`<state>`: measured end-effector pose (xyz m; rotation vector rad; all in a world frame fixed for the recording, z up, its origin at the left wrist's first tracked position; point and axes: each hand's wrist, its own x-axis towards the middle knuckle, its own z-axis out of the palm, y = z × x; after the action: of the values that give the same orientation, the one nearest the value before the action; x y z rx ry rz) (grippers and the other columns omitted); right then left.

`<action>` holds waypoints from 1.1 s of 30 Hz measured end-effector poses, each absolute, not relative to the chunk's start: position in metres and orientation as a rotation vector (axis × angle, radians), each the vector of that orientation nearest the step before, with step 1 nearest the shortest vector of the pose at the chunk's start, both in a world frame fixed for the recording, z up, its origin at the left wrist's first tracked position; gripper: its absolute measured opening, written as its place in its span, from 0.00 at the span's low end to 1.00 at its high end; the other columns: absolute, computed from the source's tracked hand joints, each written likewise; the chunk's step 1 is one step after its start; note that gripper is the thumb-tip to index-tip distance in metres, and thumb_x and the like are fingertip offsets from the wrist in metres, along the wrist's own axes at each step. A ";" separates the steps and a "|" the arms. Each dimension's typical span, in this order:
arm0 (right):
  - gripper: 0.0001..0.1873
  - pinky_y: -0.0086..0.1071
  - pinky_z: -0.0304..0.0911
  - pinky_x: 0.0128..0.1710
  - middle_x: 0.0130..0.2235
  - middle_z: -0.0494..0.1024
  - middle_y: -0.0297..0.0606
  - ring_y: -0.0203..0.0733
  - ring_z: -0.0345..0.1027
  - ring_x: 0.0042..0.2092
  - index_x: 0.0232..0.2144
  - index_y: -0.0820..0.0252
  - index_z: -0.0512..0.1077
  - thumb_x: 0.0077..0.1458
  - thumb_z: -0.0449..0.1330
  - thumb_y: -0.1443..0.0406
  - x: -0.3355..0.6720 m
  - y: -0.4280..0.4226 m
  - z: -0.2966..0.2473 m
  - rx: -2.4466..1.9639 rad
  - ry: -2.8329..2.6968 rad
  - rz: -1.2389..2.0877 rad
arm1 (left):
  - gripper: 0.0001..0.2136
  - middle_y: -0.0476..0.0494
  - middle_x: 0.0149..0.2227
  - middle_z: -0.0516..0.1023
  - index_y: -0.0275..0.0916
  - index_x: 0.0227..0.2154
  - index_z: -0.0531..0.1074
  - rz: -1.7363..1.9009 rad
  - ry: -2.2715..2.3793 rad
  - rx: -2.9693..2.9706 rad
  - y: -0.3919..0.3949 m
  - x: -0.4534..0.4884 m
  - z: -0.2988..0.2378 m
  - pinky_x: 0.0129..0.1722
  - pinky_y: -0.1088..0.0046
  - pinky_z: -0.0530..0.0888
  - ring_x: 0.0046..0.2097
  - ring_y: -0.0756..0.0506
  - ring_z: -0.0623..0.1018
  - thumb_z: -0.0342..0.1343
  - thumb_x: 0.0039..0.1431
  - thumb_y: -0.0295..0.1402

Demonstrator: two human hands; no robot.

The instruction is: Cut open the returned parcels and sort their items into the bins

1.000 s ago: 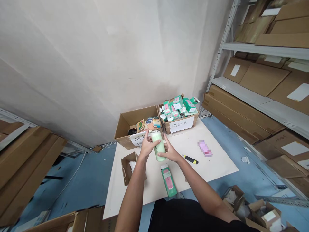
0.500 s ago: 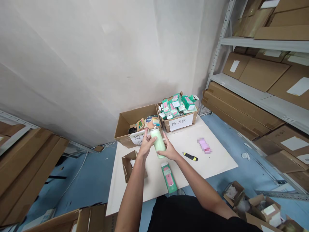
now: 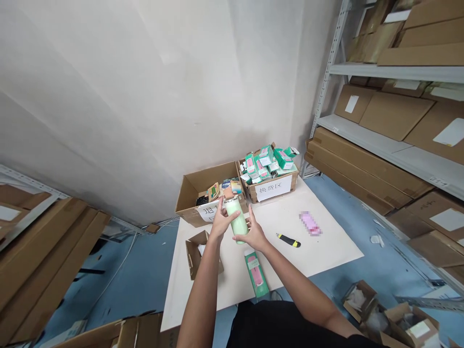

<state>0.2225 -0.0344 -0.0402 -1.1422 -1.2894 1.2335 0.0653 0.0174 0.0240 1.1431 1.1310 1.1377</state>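
A pale green bottle (image 3: 237, 220) is held upright above the white table (image 3: 319, 251) between both hands. My left hand (image 3: 221, 224) wraps its left side, fingers reaching toward the top. My right hand (image 3: 253, 234) grips its lower right side. Just below the hands a long green and pink product box (image 3: 256, 273) lies flat on the table. A small open cardboard box (image 3: 197, 251) sits to the left of my left arm.
A yellow and black utility knife (image 3: 289, 239) and a pink item (image 3: 311, 223) lie to the right. Two labelled cartons stand at the table's far edge: one (image 3: 203, 191) with mixed goods, one (image 3: 271, 181) heaped with green boxes. Shelving with flat cartons (image 3: 380, 130) stands right.
The bottle has been turned slightly between the hands and stays in the same spot above the table. The view shifted a little.
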 end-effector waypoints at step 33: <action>0.31 0.46 0.65 0.62 0.56 0.77 0.42 0.50 0.72 0.58 0.63 0.50 0.72 0.58 0.67 0.58 0.264 0.047 -0.100 -0.975 -1.637 1.249 | 0.57 0.35 0.65 0.72 0.52 0.77 0.38 1.114 1.246 1.001 -0.007 0.079 -0.138 0.61 0.60 0.73 0.61 0.41 0.77 0.73 0.54 0.41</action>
<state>0.2641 0.0474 -0.0997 -0.9754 -1.6371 1.2488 0.0790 -0.0074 -0.1385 1.0007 1.2458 1.1145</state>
